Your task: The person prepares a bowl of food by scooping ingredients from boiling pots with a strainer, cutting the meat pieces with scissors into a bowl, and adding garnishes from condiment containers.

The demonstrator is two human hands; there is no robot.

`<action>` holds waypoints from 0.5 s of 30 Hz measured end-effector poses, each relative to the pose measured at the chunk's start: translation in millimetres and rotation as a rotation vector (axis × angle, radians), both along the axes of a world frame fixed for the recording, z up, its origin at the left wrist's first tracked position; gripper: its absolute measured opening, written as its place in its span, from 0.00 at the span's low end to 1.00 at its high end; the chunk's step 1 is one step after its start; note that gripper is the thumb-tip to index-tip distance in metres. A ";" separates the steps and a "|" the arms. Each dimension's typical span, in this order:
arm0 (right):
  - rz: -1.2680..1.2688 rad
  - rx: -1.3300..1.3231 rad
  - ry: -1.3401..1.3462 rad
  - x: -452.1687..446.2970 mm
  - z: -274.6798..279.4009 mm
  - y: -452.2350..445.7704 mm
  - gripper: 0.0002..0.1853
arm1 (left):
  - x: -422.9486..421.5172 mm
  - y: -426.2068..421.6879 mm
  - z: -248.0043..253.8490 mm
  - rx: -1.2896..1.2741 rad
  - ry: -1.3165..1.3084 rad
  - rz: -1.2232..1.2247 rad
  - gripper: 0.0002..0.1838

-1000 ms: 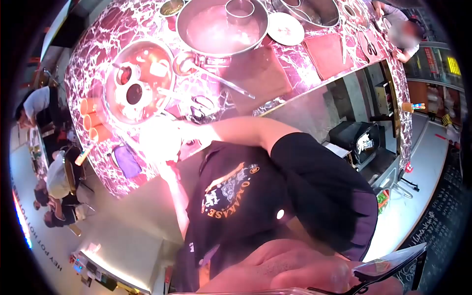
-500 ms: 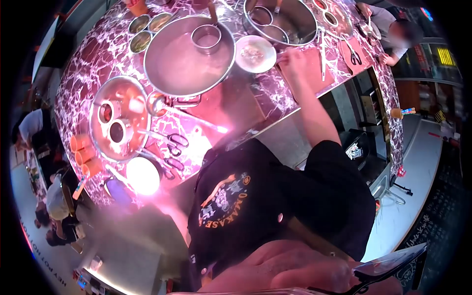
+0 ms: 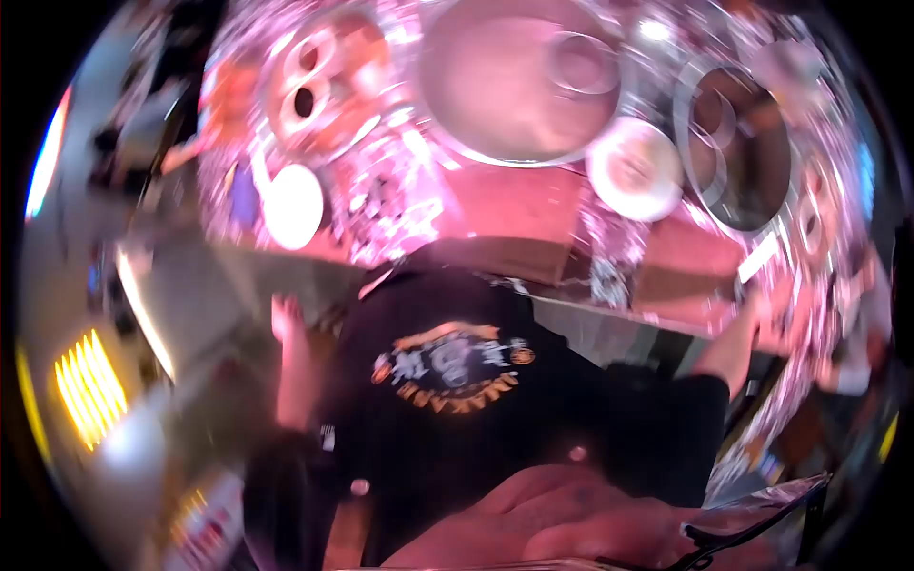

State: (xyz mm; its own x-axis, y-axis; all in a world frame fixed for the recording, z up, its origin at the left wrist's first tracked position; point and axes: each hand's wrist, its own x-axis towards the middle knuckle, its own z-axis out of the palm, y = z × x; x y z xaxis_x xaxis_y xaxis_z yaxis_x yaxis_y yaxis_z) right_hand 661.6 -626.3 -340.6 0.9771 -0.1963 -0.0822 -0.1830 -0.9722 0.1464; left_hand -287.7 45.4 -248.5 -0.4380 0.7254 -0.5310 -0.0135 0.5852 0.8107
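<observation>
The whole view is smeared by motion. My left hand [image 3: 287, 316] hangs off the table edge at my left, below a white bowl [image 3: 293, 206] and apart from it; its fingers are blurred and I make out nothing in it. Over the table's right edge reaches my right hand [image 3: 762, 309], beside a pink-brown board [image 3: 687, 266]. A pale strip [image 3: 760, 257] lies just beyond its fingers; whether they touch it I cannot tell. A white plate [image 3: 635, 169] with pale food on it stands between two large pots, away from both hands.
A wide pot [image 3: 519, 105] of cloudy liquid holds a round strainer. To its right stands a darker pot [image 3: 747, 181] with strainers. A round metal tray [image 3: 328, 124] with small cups sits at the left. Another person's hand [image 3: 852, 285] shows at the far right.
The view has swung round, so the tabletop has shifted. My right hand has left the white plate's side and is further right. My left hand now shows away from the white bowl.
</observation>
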 end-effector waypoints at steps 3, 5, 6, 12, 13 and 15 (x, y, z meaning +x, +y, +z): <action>-0.041 -0.095 0.056 22.9 -4.2 -26.8 0.21 | 88.7 24.6 43.6 0.157 0.206 -0.004 0.09; 0.090 -0.148 0.071 29.8 -15.9 -42.4 0.23 | 133.4 35.8 61.1 0.167 0.366 -0.141 0.13; 0.053 -0.121 0.099 30.4 -13.0 -35.0 0.24 | 166.2 36.0 73.3 0.196 0.340 -0.178 0.13; -0.220 0.456 -0.498 -50.6 58.1 45.7 0.25 | 274.2 10.0 107.6 0.148 0.249 -0.805 0.17; -0.238 0.618 -0.565 -81.3 75.8 79.2 0.24 | 286.3 1.1 108.2 0.204 0.049 -0.929 0.17; -0.274 0.938 -0.461 -155.1 99.7 161.7 0.24 | 298.1 -11.0 89.3 0.122 -0.033 -1.083 0.15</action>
